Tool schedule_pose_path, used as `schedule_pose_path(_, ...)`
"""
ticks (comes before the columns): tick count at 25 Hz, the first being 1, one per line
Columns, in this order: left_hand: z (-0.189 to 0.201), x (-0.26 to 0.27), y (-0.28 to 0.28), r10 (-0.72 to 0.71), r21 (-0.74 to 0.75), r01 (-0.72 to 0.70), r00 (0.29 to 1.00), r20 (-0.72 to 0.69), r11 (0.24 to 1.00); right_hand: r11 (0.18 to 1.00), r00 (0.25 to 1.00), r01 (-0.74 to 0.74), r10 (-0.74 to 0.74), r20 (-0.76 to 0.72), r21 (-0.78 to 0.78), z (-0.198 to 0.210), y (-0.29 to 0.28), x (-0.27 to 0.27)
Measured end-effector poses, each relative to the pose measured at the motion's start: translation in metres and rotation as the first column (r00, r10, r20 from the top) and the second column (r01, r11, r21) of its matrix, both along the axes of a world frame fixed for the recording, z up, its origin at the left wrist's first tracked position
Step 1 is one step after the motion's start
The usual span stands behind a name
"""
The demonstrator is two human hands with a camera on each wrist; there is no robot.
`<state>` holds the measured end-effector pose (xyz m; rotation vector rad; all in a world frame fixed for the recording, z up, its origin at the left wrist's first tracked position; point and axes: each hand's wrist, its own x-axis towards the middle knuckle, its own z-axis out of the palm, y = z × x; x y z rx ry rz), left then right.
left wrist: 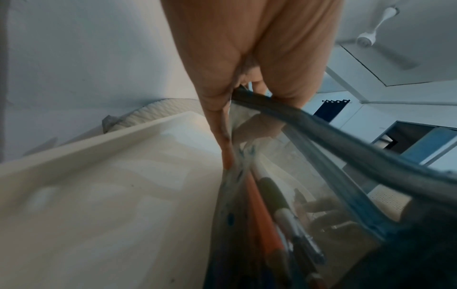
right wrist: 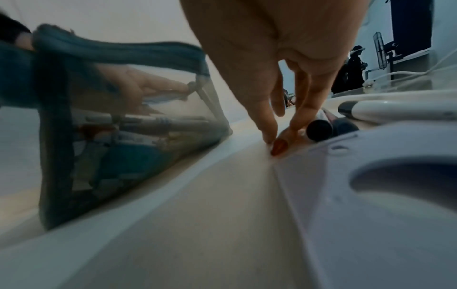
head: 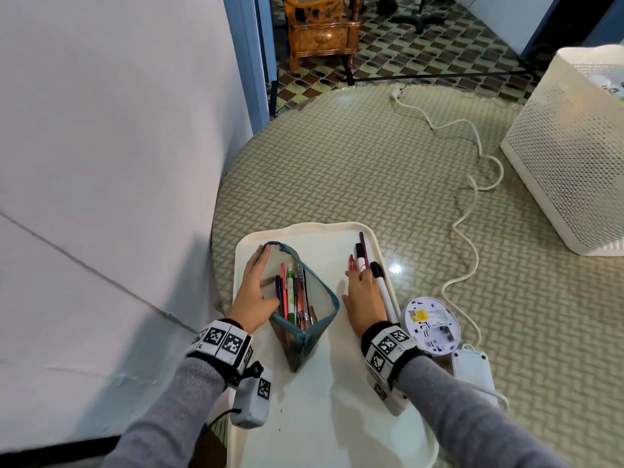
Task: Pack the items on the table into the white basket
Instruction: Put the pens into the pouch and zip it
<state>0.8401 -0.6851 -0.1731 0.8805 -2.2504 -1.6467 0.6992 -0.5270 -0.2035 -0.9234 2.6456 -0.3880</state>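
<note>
While pens are still loose on the tray:
Left hand (head: 254, 292): grip holds the pencil pouch (head: 300, 309) mouth open.
Right hand (head: 363, 295): grip narrow, fingertips on red pen (head: 352, 263).
Next: likely pinch, drop into pouch.
White basket (head: 567, 146): far right on counter.

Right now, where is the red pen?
In the head view the red pen lies on the tray, right of the pouch, under the right hand's fingertips.

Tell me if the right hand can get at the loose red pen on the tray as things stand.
Probably yes: the right hand already has its fingertips down at the red pen on the tray; only neighbouring markers crowd it.
</note>
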Motion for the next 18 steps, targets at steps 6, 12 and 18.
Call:
schedule_pose_path(6, -0.001, -0.004, 0.002, 0.029, 0.050, -0.028, 0.999, -0.017, 0.998, 0.961, 0.983, 0.160, -0.136, 0.119, -0.224, 0.008, -0.006, -0.008)
schedule_pose_path(12, -0.002, 0.000, 0.007, 0.073, 0.020, -0.072, 0.994, -0.077, 0.997, 0.979, 0.979, 0.202, -0.201, 0.015, -0.033, -0.002, -0.005, -0.022)
schedule_pose_path(18, -0.006, 0.007, 0.006, 0.158, 0.087, -0.157, 0.987, -0.015, 0.984, 0.938, 0.947, 0.299, -0.268, 0.178, -0.178, 0.007, -0.004, -0.026)
